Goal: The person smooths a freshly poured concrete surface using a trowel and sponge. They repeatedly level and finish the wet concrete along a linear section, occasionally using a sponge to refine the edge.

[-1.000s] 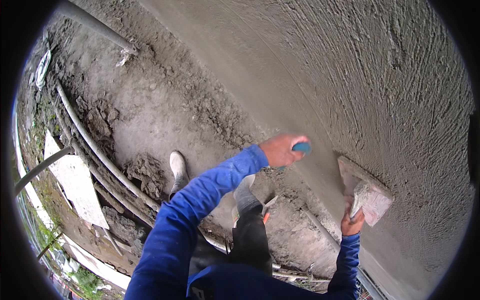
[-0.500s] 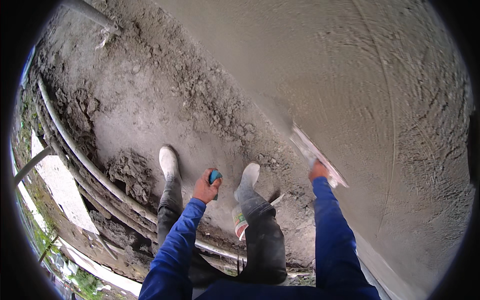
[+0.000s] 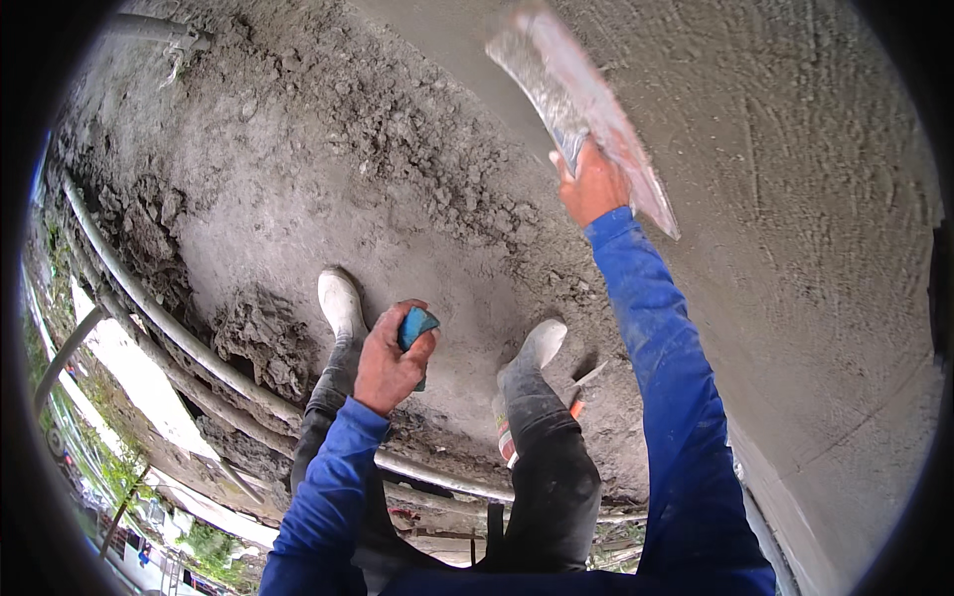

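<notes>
Damp-looking wall beside rough ground | right hand grips float at wall, contact unclear from here; left hand clasps teal block | tilted float could gouge wall; clods could trip boots

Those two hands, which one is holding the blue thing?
The left hand: it grips the blue thing. The right hand, over by the grey wall, holds a long pinkish float instead.
</notes>
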Available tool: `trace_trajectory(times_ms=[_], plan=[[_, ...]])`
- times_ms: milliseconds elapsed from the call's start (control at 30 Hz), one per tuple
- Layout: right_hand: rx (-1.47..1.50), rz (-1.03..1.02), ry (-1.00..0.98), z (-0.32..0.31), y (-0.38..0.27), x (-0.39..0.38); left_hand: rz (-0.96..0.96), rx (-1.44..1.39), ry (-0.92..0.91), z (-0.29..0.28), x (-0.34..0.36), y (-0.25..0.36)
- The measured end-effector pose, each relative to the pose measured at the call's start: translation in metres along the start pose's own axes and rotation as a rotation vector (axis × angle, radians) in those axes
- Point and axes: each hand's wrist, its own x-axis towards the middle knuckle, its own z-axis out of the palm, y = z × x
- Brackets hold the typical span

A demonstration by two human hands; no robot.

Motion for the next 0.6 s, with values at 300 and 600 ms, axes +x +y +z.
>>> trace_trajectory(times_ms=[300,600], plan=[[-0.714,0.542,-0.557,0.018,0.415,-0.302,-0.009,-0.023,0.101,-0.044,-0.016,0.024],[0.001,-0.010,0.154,-0.012,0.152,-0.150,0.059,-0.039,0.060,0.001,-0.019,0.041]])
